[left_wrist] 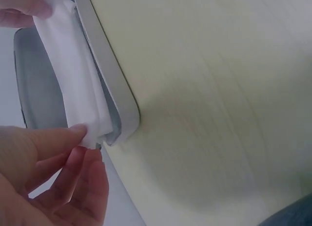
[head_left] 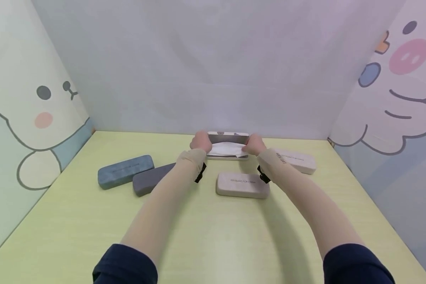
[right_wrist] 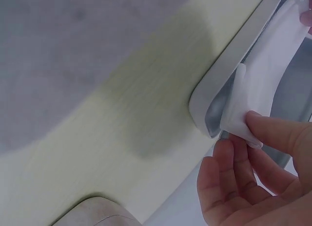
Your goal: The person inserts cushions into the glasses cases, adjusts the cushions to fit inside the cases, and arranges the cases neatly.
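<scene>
An open glasses case [head_left: 230,158] sits at the far side of the table, its lid raised toward the back wall and its inside grey. Over its base lies a folded white cloth [head_left: 227,148]. My left hand [head_left: 201,142] pinches the cloth's left end between thumb and fingers; the left wrist view shows that hand [left_wrist: 58,175] right at the case's corner. At the other end, my right hand [head_left: 255,144] pinches the cloth too. In the right wrist view, the right thumb presses on top of the cloth [right_wrist: 261,75], with the fingers curled beneath.
A closed pinkish-beige glasses case [head_left: 243,185] lies in front of the open one. Another pale case [head_left: 298,161] is behind my right wrist. To the left lie a blue case [head_left: 125,171] and a dark grey-purple case [head_left: 150,180], partly behind my left forearm.
</scene>
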